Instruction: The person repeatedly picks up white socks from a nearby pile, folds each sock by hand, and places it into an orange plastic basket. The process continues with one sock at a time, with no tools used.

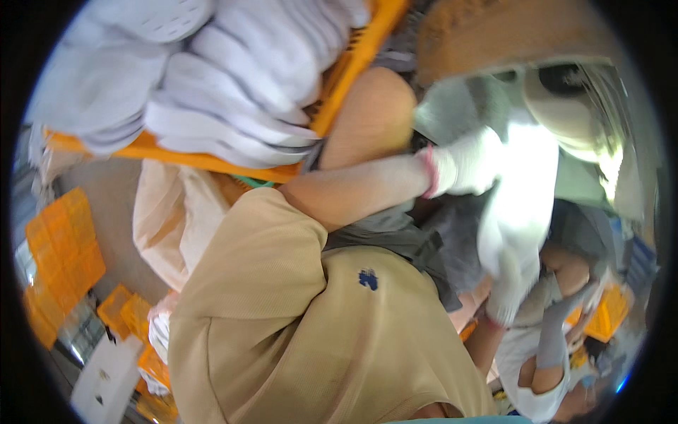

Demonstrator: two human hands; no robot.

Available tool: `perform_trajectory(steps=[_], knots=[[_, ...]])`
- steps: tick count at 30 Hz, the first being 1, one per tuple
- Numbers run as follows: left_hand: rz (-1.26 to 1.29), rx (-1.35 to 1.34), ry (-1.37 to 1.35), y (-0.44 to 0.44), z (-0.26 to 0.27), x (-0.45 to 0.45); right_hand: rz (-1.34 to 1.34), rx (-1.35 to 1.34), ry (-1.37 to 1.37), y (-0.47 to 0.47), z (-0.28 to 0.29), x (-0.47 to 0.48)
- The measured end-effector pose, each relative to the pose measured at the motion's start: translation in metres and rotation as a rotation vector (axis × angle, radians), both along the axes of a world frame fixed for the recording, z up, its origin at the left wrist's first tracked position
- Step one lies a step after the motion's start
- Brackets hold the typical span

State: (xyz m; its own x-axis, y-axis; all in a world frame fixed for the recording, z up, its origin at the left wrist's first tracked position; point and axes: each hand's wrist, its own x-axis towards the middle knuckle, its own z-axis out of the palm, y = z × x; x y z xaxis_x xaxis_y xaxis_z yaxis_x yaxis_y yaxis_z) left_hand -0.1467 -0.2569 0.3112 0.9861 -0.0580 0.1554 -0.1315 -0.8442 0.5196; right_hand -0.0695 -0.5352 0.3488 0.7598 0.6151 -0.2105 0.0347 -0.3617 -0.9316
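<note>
My left hand (466, 164), in a white knit glove with a pink cuff, grips the upper side of a white shoe-shaped piece (524, 185). Bright light washes out most of that piece's detail. Its lower end is held by my right hand (506, 291), gloved the same way. Just beyond my hands stands a pale machine (564, 114) with a round dark part and a clear shield-like edge. To the upper left, an orange plastic crate (339, 100) is filled with stacked white foam shoe pieces (228, 95), one with small holes.
A brown panel (519, 32) covers the machine's top. A co-worker (551, 339) with grey sleeves sits close on the right. Behind on the left are stacked orange crates (66, 254) and a white board (106, 376). A pale cloth (169, 222) hangs beside my left sleeve.
</note>
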Motion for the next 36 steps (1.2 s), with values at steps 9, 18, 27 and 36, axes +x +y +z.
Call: perform_trajectory(steps=[9,18,27,36], knots=[[0.134,0.341,0.030,0.103,0.032,-0.186,-0.025,-0.870,-0.355,-0.145,-0.035,-0.073],[0.249,0.320,-0.040,0.116,0.005,-0.173,0.171,-0.438,-0.455,-0.052,-0.011,-0.081],[0.123,0.190,0.011,0.063,0.063,-0.192,0.464,-0.036,-0.340,0.043,0.004,-0.118],[0.170,-0.285,-0.489,-0.078,0.030,-0.087,-0.385,0.068,-0.269,-0.029,0.043,-0.061]])
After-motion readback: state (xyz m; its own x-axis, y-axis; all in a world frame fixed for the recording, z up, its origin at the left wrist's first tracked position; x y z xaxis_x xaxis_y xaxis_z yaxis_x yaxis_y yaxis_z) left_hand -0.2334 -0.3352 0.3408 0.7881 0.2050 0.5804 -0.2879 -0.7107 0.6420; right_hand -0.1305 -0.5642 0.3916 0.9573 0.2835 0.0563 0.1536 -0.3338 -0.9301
